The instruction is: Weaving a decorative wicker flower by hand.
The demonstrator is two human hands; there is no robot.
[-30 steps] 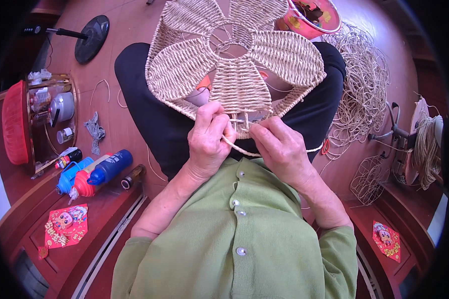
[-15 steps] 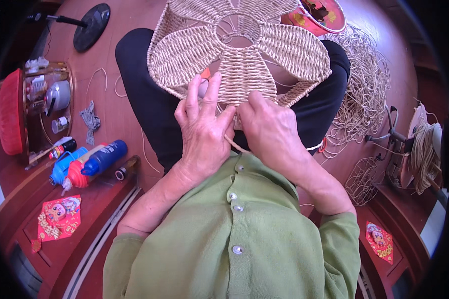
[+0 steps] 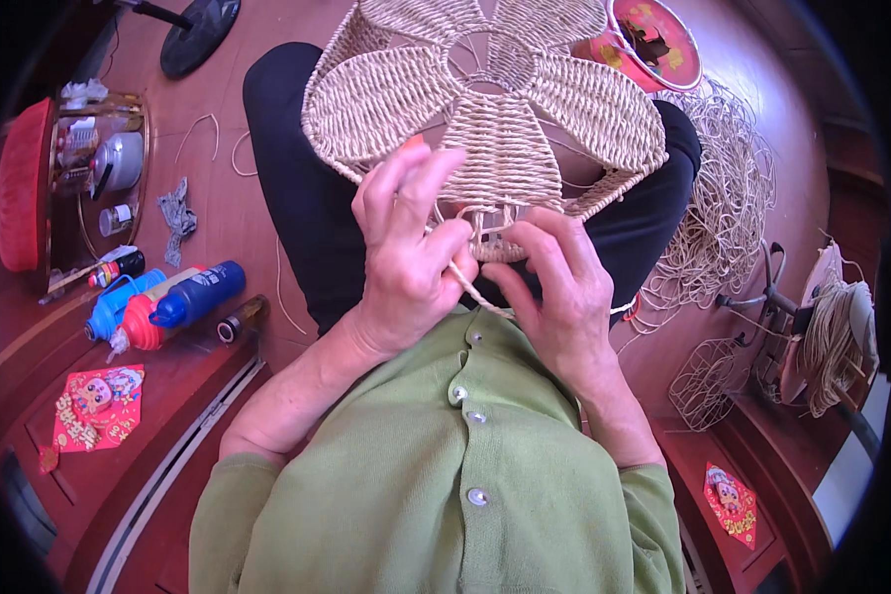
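Reddish floor [image 3: 230,213] is showing beyond the woven petal [image 3: 500,153], which is pointing lengthwise bodyward — ending between left hand [image 3: 403,265] pinching cord [image 3: 478,296] and half-open right hand [image 3: 567,287], grip unclear.

You wear a plain green top [image 3: 386,455] with a front seam and a row of round, pale, shiny buttons [image 3: 477,497]; the second one down sits slightly left of the others. Your matching sleeves [image 3: 226,515] leave your forearms [image 3: 292,396] bare. Your trousers [image 3: 292,198] look black. Your left hand [image 3: 406,272] and right hand [image 3: 562,297] are ungloved.
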